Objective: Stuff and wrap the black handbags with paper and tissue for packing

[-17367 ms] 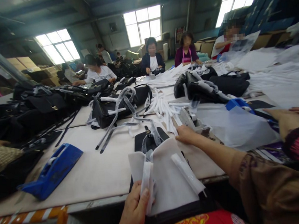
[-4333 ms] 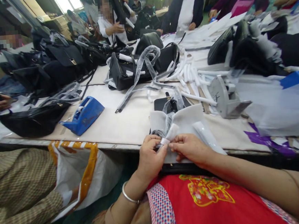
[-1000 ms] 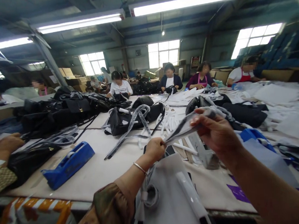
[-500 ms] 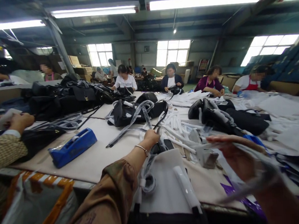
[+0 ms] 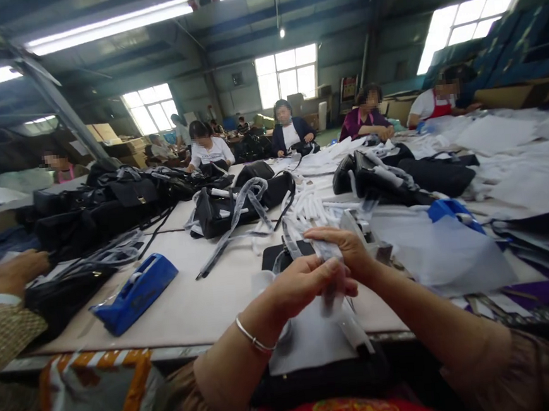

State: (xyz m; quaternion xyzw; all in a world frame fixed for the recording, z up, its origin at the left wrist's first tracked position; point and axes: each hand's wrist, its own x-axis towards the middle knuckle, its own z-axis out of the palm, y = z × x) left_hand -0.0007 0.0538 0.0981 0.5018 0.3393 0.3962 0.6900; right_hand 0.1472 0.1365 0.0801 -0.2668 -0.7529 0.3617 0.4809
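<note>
My left hand (image 5: 300, 284) and my right hand (image 5: 349, 250) meet in front of me above the table edge. Both are closed on a plastic-wrapped bag strap (image 5: 329, 261), its loose end trailing back over the table. Under my hands lies a black bag (image 5: 317, 379) covered with a white sheet (image 5: 309, 342) and a rolled white paper tube (image 5: 358, 335). My left wrist carries a silver bangle.
A blue tape dispenser (image 5: 134, 292) sits left on the pale table (image 5: 206, 299). Black handbags (image 5: 236, 205) and white rolls (image 5: 312, 205) fill the middle. A grey tape dispenser (image 5: 359, 227) stands behind my hands. A co-worker's sleeve (image 5: 3, 328) is left; several people sit far off.
My hands were spread apart stretching the wrapped strap half a second ago; now they have come together close to me, gripping it bunched. My view has tilted down a little.
</note>
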